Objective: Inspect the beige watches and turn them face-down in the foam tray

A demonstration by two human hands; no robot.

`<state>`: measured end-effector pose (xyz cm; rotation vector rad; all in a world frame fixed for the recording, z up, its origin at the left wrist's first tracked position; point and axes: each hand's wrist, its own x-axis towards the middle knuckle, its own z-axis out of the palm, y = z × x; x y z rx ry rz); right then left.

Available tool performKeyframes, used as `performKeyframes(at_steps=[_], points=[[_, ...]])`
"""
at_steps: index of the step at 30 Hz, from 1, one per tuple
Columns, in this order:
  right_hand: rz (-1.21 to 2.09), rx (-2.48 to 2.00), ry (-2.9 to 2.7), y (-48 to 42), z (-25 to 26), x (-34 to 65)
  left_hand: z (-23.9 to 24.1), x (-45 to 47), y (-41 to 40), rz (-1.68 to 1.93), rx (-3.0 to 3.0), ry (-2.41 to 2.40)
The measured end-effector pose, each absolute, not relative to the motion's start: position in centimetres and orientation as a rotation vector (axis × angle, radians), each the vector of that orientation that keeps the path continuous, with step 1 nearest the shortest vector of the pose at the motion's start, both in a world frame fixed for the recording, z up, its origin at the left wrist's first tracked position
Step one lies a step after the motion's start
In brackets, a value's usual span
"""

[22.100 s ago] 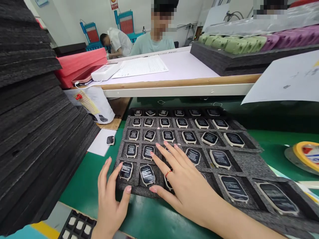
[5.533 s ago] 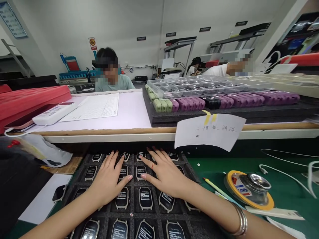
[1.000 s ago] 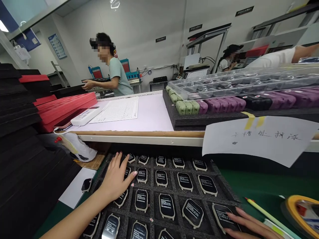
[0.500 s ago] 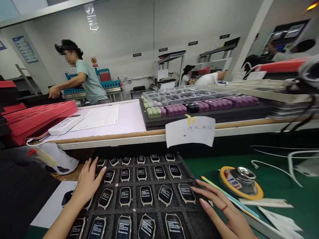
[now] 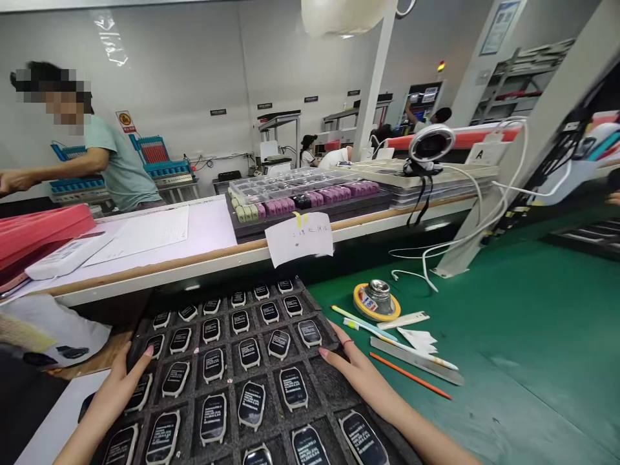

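Note:
A black foam tray (image 5: 331,386) with rows of square compartments lies in front of me, partly under the raised shelf. Most compartments hold a smartwatch body (image 5: 214,418) without straps, its dark screen lit with small white text. My left hand (image 5: 121,382) grips the tray's left edge, thumb over the rim beside a watch. At the right edge my right hand (image 5: 356,369) is closed on the tray, its thumb on top near a bare compartment and its other fingers largely hidden beyond the edge.
Right of the tray, a yellow-rimmed tape roll (image 5: 376,302), pens and an orange stick (image 5: 411,376) lie on the green table (image 5: 523,349). The shelf (image 5: 208,270) carries a purple-and-green-filled tray (image 5: 310,194). A co-worker (image 5: 116,161) stands behind at left.
My view has turned right, so the scene sits further left. Both hands have moved from lying at the tray's sides to gripping its edges. The tray appears closer and tilted.

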<state>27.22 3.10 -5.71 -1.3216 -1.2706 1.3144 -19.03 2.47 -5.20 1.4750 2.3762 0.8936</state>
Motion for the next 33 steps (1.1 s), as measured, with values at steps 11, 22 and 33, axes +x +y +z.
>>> performKeyframes(at_steps=[11, 22, 33], points=[[1.359, -1.386, -1.295, 0.3, -5.6, 27.9, -4.3, -17.2, -1.6, 0.858, 1.272, 2.32], [1.257, -1.34, -1.144, 1.5, -6.8, 29.2, -0.6, -8.6, -0.9, 0.527, 2.336, 2.121], [1.115, -1.408, -1.133, 1.6, -9.2, 30.1, -0.9, -2.8, 4.7, 0.335, 2.496, 1.892]])
